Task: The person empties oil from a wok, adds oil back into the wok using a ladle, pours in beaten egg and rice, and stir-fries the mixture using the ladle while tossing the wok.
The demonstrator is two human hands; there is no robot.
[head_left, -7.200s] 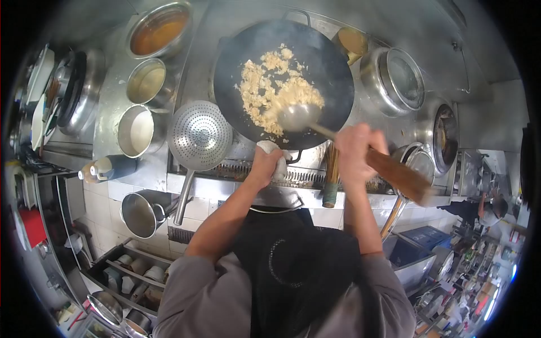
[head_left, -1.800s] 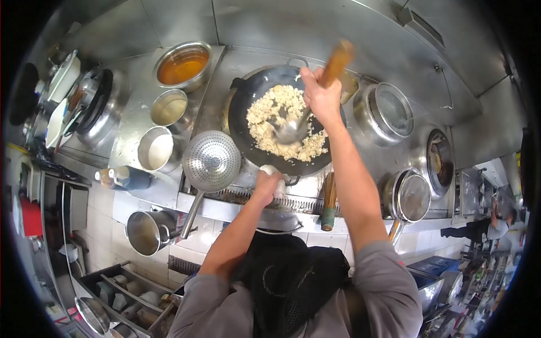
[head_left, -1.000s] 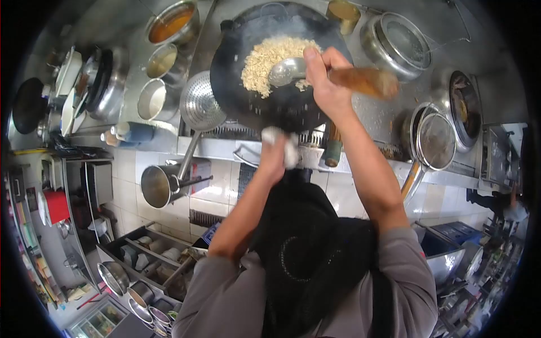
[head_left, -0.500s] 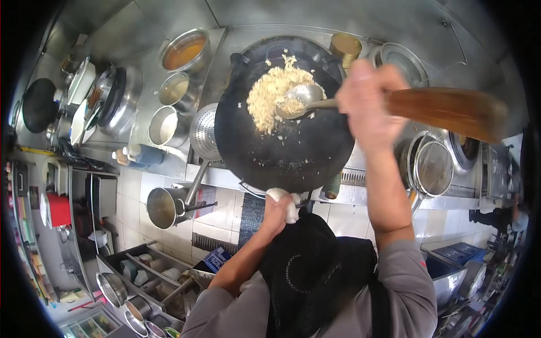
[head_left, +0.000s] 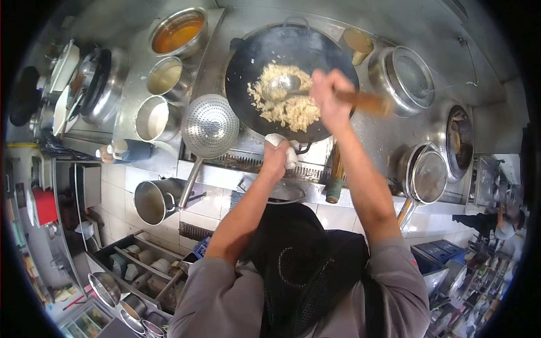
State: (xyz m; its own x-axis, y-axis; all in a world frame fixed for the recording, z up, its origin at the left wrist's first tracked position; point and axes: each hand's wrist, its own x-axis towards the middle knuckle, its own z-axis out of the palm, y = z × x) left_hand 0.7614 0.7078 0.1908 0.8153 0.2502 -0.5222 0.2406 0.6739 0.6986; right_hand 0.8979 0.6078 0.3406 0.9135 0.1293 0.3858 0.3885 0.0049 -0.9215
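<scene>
A black wok (head_left: 239, 79) sits on the stove with pale yellow fried rice (head_left: 298, 117) spread over its middle and near side. My left hand (head_left: 275, 160) is closed around a folded white cloth (head_left: 275, 138) at the wok's near rim, by its loop handle. My right hand (head_left: 333, 101), slightly blurred, grips a long ladle whose wooden handle (head_left: 369, 103) sticks out to the right. The metal bowl of the ladle (head_left: 283, 84) rests among the rice. Any part of the wok under the cloth is hidden.
Left of the wok lies a perforated strainer (head_left: 209, 127), beside metal pots (head_left: 155, 117) and a bowl of orange liquid (head_left: 179, 36). To the right are a lidded pot (head_left: 408, 79) and wire-mesh strainers (head_left: 428, 176). A bamboo brush (head_left: 335, 186) lies below the wok's right side.
The wok has moved away from my body and down onto the stove, my left arm stretching after it. My right hand and the ladle have shifted left, and the rice has slid toward the near side.
</scene>
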